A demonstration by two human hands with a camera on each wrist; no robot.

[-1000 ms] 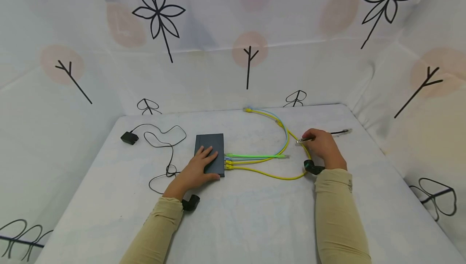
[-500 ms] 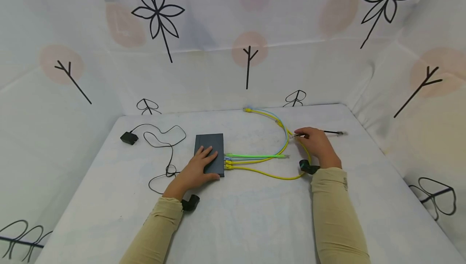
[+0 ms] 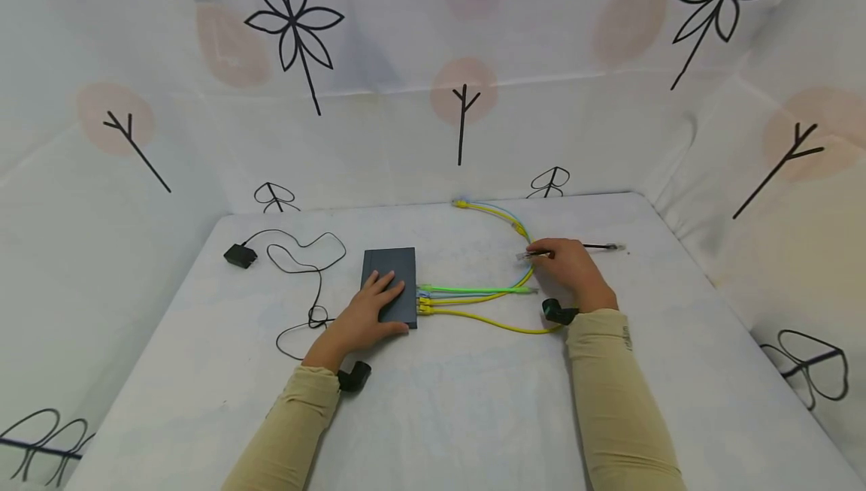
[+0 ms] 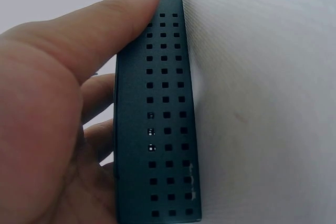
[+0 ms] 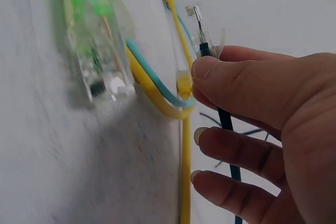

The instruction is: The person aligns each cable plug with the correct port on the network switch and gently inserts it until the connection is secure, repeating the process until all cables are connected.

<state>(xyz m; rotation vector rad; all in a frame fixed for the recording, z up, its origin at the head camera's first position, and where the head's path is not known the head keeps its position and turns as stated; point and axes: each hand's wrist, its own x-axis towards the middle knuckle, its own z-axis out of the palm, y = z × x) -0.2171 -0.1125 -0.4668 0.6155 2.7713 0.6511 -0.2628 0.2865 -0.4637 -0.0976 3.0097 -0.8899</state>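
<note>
A dark grey network switch [image 3: 398,265] lies on the table with several cable plugs in its right side. My left hand [image 3: 365,316] rests on its top, fingers spread; in the left wrist view the thumb [image 4: 107,19] lies along its perforated side panel [image 4: 165,108]. Between thumb and index finger, my right hand [image 3: 568,269] pinches a short black Ethernet cable [image 5: 224,119] just behind its clear plug [image 5: 199,24]. That plug points left, and the cable's other end [image 3: 612,247] sticks out right of the hand. The green cable [image 3: 480,290] lies left of and nearer than this hand.
Yellow cables [image 3: 501,322] and a light blue cable curve right from the switch, with a yellow plug [image 3: 461,204] near the table's back edge. At the left, a black power adapter [image 3: 240,256] lies with its thin cord [image 3: 318,288] looping toward the switch. Patterned white cloth [image 3: 379,145] surrounds the table.
My right hand has moved left with the black Ethernet cable, passing over the yellow and blue cables. The left hand and the switch have stayed in place.
</note>
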